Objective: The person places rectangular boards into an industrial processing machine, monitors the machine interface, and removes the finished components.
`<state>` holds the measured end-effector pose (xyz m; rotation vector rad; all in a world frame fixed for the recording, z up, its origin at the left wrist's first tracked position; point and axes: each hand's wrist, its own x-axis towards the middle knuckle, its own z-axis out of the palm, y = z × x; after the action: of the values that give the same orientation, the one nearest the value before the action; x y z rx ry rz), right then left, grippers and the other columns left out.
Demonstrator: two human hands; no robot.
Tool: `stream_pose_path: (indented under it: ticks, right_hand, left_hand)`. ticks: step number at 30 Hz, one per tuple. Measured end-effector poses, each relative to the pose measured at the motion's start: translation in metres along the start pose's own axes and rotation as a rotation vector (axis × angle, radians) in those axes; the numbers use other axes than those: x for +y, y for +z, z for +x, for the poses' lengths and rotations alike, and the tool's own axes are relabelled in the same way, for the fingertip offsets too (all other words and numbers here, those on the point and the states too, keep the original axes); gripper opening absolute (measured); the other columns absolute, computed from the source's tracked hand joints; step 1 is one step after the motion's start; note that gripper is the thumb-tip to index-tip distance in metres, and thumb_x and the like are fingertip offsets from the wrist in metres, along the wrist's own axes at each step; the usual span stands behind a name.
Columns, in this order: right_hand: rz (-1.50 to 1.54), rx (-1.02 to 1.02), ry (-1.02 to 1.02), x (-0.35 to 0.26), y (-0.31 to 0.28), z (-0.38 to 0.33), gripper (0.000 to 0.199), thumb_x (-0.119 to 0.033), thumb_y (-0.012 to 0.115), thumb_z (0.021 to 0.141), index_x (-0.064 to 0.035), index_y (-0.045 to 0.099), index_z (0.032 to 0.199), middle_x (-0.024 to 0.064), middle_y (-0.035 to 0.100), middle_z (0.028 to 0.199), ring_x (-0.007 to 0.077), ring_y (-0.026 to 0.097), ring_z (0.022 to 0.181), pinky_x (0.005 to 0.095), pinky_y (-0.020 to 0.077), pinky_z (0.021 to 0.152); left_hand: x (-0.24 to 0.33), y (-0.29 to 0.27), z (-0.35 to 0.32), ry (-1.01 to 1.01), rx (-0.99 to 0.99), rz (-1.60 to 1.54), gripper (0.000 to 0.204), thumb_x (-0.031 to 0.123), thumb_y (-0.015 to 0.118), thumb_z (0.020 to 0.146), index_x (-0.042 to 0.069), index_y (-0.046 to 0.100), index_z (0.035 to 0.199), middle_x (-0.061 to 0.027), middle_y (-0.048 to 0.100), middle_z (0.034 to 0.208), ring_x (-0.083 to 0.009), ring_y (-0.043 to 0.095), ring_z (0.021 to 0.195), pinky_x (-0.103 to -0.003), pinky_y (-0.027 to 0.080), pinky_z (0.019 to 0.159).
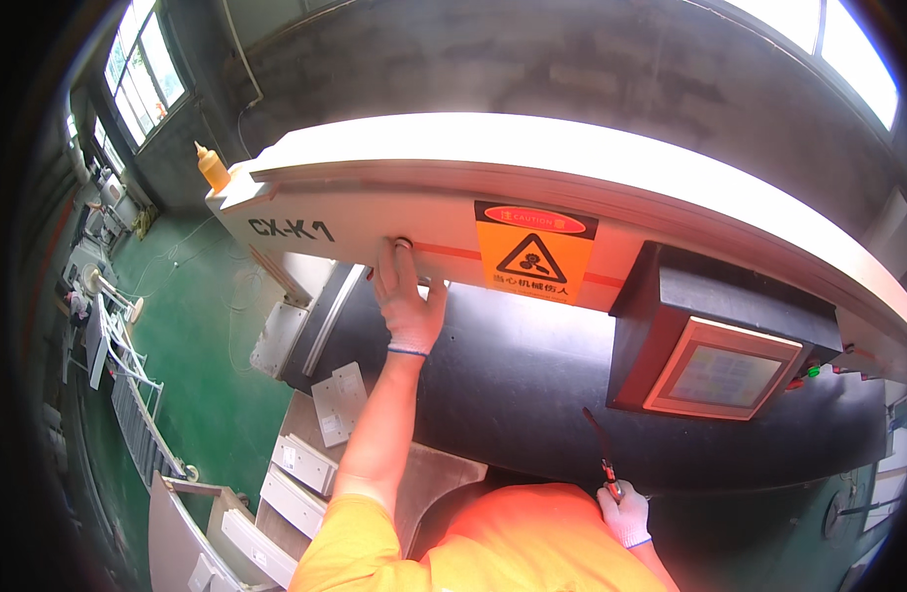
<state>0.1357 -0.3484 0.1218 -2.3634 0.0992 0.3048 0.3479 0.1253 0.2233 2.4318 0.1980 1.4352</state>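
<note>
My left hand [411,314], in a white knit glove, reaches up to the front of a long white machine beam [365,212]. Its fingers are stretched out and apart, with the fingertips at a small round metal-rimmed button or knob [403,243], partly covered by them. My right hand [626,514], also gloved, is low on the right beside my body. It is closed around the red-and-black handle of a slim tool [605,462] with a long, thin, dark curved end pointing away from me. The tool's exact kind cannot be made out.
A dark machine bed [532,395] lies under the beam. A touch screen [722,371] in a black housing hangs at right, with small buttons alongside. A yellow squeeze bottle [213,168] stands on the beam's left end. Pale panels [298,464] are stacked at lower left, near a metal rack [138,424].
</note>
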Motion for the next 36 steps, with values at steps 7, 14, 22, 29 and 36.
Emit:
stream_pose_path:
  ticks: [7, 14, 22, 29, 36]
  right_hand:
    - [-0.131, -0.202, -0.211, 0.006, -0.001, 0.022, 0.037, -0.039, 0.07, 0.097, -0.0052, 0.075, 0.111, 0.0247, 0.076, 0.091, 0.0461, 0.075, 0.09, 0.0518, 0.0589, 0.082]
    - [-0.199, -0.353, -0.301, 0.031, 0.011, 0.035, 0.041, -0.043, 0.07, 0.098, -0.0055, 0.074, 0.114, 0.024, 0.076, 0.092, 0.0451, 0.075, 0.091, 0.0513, 0.0588, 0.083]
    - [-0.526, -0.74, -0.239, 0.052, 0.027, 0.045, 0.06, -0.059, 0.064, 0.098, -0.0034, 0.072, 0.12, 0.0252, 0.078, 0.103, 0.0446, 0.076, 0.099, 0.0544, 0.0585, 0.088]
    - [-0.466, -0.602, -0.265, 0.002, 0.054, 0.09, 0.051, -0.051, 0.065, 0.096, -0.0008, 0.07, 0.103, 0.0198, 0.074, 0.083, 0.037, 0.075, 0.082, 0.0479, 0.0568, 0.078]
    - [-0.081, -0.53, -0.094, 0.006, 0.094, 0.126, 0.034, -0.036, 0.069, 0.098, -0.0047, 0.064, 0.088, 0.0079, 0.069, 0.069, 0.0179, 0.059, 0.052, 0.0354, 0.0442, 0.051]
  left_hand:
    - [-0.025, -0.036, -0.03, -0.381, 0.067, -0.242, 0.053, 0.013, 0.074, 0.096, 0.002, 0.063, 0.146, -0.0254, 0.057, 0.152, -0.0432, 0.057, 0.14, -0.046, 0.048, 0.115]
    - [0.009, -0.086, -0.277, -0.83, -0.333, -0.163, 0.052, 0.019, 0.074, 0.093, -0.004, 0.064, 0.138, -0.0259, 0.064, 0.142, -0.042, 0.062, 0.132, -0.046, 0.049, 0.116]
    - [0.05, -0.174, -0.395, -0.92, -0.389, 0.04, 0.048, 0.023, 0.077, 0.091, 0.0, 0.069, 0.133, -0.0232, 0.065, 0.143, -0.042, 0.061, 0.134, -0.048, 0.05, 0.116]
    - [-0.035, -0.199, -0.339, -0.795, -0.209, 0.333, 0.051, 0.025, 0.079, 0.089, 0.005, 0.069, 0.135, -0.0206, 0.061, 0.148, -0.0417, 0.057, 0.137, -0.052, 0.047, 0.117]
    - [-0.133, -0.174, -0.261, -0.865, -0.509, 0.544, 0.085, 0.055, 0.077, 0.09, 0.008, 0.053, 0.157, -0.022, 0.042, 0.166, -0.045, 0.037, 0.154, -0.059, 0.028, 0.128]
